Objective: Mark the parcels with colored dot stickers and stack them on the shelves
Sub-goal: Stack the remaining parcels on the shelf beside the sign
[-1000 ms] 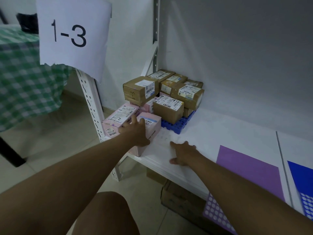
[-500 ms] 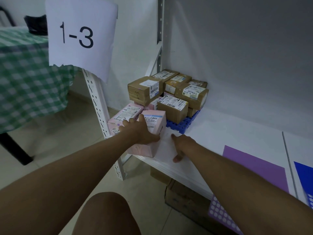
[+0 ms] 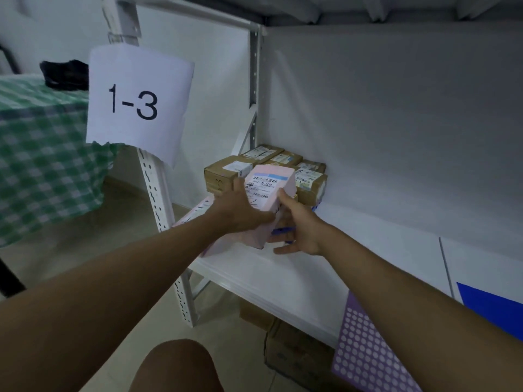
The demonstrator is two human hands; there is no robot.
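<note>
Pink parcel (image 3: 270, 190) is clamped between our left hand (image 3: 240, 210) and right hand (image 3: 297, 227) above the shelf (image 3: 283, 275)'s left end, brown parcels (image 3: 226, 172) already stacked at its back-left corner; placing remains, we judge.

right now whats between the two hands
In the head view, a pink parcel sits tilted between the left hand and right hand; both grip it.
</note>
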